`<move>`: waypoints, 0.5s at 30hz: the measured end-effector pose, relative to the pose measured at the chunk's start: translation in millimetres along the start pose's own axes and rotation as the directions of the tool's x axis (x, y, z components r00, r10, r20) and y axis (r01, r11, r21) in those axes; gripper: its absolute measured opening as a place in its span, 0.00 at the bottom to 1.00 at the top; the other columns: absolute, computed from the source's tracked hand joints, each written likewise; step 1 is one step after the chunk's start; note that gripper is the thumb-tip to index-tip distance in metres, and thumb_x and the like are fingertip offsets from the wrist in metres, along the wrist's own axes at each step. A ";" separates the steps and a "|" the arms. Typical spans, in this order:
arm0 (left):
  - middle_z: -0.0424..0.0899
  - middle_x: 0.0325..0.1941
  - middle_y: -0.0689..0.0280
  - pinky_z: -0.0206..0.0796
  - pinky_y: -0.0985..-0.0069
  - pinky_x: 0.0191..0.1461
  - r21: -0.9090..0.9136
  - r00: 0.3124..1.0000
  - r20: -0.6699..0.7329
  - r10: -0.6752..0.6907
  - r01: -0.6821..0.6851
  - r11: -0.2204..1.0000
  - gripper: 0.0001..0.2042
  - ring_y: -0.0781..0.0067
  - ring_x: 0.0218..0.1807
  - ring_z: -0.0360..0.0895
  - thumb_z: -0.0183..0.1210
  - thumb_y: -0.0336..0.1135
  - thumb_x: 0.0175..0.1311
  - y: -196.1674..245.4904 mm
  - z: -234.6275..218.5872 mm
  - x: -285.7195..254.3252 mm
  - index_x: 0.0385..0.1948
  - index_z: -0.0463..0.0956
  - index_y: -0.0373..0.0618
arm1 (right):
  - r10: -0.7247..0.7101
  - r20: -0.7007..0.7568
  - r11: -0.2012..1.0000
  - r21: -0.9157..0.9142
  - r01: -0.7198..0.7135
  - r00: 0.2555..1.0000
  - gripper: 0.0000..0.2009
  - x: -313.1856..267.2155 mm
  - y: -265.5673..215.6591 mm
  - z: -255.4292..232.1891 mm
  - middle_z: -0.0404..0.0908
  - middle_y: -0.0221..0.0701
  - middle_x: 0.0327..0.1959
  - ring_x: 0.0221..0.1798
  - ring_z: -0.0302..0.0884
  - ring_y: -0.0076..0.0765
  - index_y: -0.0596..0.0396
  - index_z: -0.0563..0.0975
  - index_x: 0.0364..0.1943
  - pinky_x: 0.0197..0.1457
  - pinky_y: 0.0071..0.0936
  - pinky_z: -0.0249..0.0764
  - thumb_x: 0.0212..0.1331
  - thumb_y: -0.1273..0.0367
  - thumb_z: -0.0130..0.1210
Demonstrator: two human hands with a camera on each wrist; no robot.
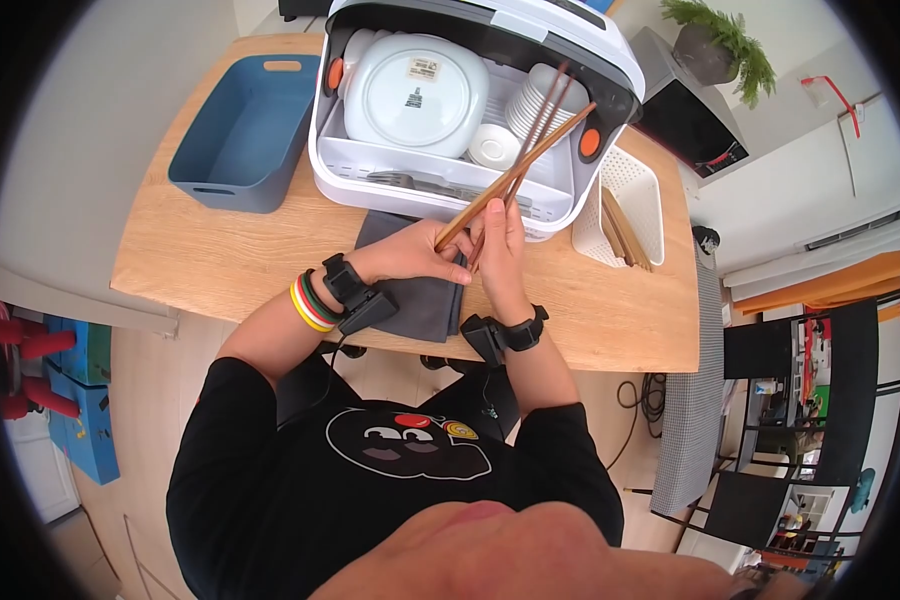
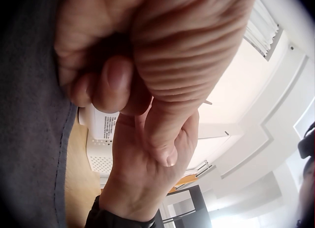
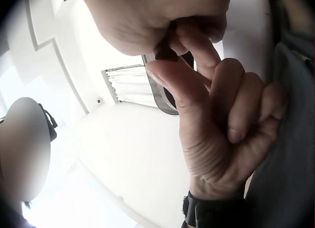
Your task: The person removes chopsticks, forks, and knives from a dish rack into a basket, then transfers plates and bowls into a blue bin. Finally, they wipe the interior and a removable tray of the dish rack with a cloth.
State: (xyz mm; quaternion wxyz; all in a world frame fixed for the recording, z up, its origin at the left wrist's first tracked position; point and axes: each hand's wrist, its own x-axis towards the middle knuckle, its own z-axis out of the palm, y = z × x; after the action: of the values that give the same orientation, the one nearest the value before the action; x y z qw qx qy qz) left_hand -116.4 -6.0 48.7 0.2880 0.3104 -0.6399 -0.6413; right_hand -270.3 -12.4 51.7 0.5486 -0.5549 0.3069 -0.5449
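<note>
Lighter chopsticks (image 1: 562, 133) and darker chopsticks (image 1: 549, 104) cross over the dish box (image 1: 410, 176) | left hand (image 1: 410, 250): fingers clamped on lighter; right hand (image 1: 501, 245): thumb and fingers pinch darker | best: even up ends, light pinch, tips clear of stacked bowls (image 1: 522, 108) | upturned plate (image 1: 380, 105): sticker (image 1: 423, 69), black mark (image 1: 413, 98), wording too small; no brand legible

No wording can be read. The white dish (image 1: 378, 105) bears a pale sticker (image 1: 423, 68) and a black mark (image 1: 413, 97), both too small to decipher. In the left wrist view, illegible rows of print (image 2: 108, 126) stand on a white box (image 2: 97, 119).
</note>
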 end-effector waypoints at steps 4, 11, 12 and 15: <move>0.63 0.17 0.79 0.52 0.85 0.28 -0.030 1.000 0.019 -0.005 0.005 1.000 0.10 0.88 0.23 0.59 0.68 0.34 0.50 -2.9 -0.6 0.4 0.21 0.74 0.44 | -0.025 -0.087 1.000 -0.010 0.024 0.996 0.11 -2.9 -3.6 5.2 0.61 0.18 0.18 0.19 0.54 0.10 0.55 0.67 0.41 0.20 0.12 0.52 0.70 0.62 0.40; 0.66 0.19 0.79 0.52 0.86 0.28 -0.105 0.997 0.019 0.078 -0.075 0.992 0.10 0.89 0.23 0.58 0.66 0.37 0.55 -15.8 0.3 3.4 0.25 0.76 0.42 | -0.145 -0.115 0.989 -0.044 0.140 0.983 0.08 -3.2 -1.9 2.5 0.66 0.21 0.24 0.25 0.60 0.12 0.57 0.67 0.42 0.27 0.13 0.60 0.70 0.67 0.40; 0.70 0.21 0.77 0.55 0.86 0.30 -0.102 0.998 0.015 0.060 -0.058 0.993 0.11 0.88 0.25 0.61 0.65 0.38 0.55 -16.1 -0.1 3.6 0.26 0.76 0.41 | -0.144 -0.115 0.989 -0.044 0.140 0.983 0.08 -3.0 -0.2 2.5 0.66 0.21 0.24 0.25 0.60 0.12 0.57 0.67 0.42 0.27 0.13 0.60 0.70 0.67 0.40; 0.77 0.27 0.73 0.62 0.85 0.38 -0.116 0.999 0.013 0.036 -0.035 0.993 0.09 0.87 0.31 0.69 0.64 0.35 0.56 -8.8 1.4 0.9 0.29 0.78 0.39 | -0.172 -0.151 0.984 -0.073 0.162 0.974 0.08 -2.7 5.9 2.1 0.69 0.23 0.30 0.31 0.63 0.13 0.58 0.67 0.44 0.34 0.13 0.64 0.70 0.68 0.39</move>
State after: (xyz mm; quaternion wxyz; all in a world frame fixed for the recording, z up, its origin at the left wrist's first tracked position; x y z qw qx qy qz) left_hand -117.9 -5.7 39.9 0.3122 0.2770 -0.6091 -0.6744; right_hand -267.4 -10.5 45.8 0.4581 -0.5506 0.3177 -0.6213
